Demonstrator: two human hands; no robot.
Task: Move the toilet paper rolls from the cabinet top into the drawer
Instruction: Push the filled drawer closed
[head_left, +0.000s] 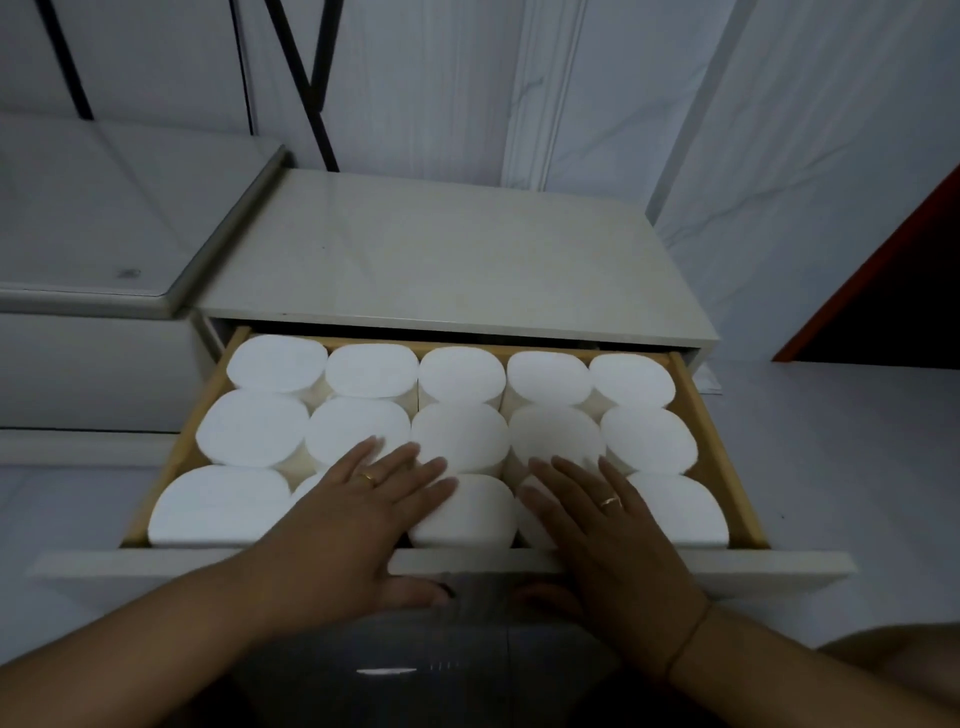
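Observation:
Several white toilet paper rolls (457, 375) stand upright in three rows inside the pulled-out drawer (748, 519), filling it. The beige cabinet top (441, 260) behind the drawer has no rolls on it. My left hand (358, 514) lies flat with fingers spread on the rolls of the front and middle rows, thumb hanging over the drawer front (156, 566). My right hand (608, 525) lies flat the same way on the rolls just to the right, its thumb below the drawer front. Both hands wear a ring. Neither hand grips a roll.
A lower grey-edged surface (104, 208) adjoins the cabinet on the left. Black metal legs (311, 93) stand against the white wall behind. A red-edged dark opening (883, 291) is at the right. The floor is pale tile.

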